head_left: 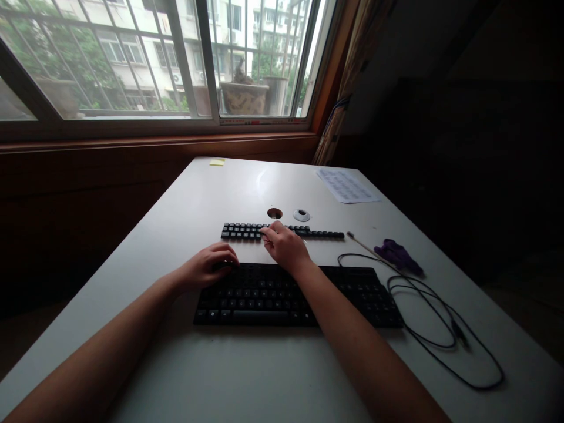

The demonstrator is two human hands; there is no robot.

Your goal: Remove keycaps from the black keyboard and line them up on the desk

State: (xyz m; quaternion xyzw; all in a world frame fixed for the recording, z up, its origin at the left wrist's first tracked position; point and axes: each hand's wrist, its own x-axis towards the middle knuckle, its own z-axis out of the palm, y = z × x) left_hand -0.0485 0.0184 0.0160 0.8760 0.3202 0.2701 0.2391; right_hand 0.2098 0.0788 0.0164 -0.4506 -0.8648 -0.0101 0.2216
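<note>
A black keyboard (264,314) lies flat on the white table, its upper rows bare of keycaps around the middle and left. My left hand (209,265) curls at its upper left corner, thumb and fingers around the edge. Beyond the keyboard, loose black keycaps (240,230) stand in neat rows. Over these rows is my right hand (284,244), thumb and forefinger pinched together at a keycap; the fingertips hide most of it. My right forearm covers part of the keyboard's right side.
The keyboard's cable (440,305) loops on the right, near a purple cloth (399,255) and a thin stick-like brush (363,244). Behind the keycaps are a round table hole (275,214) and its cover (302,215). Printed sheets (348,187) and a yellow note (217,162) lie farther back.
</note>
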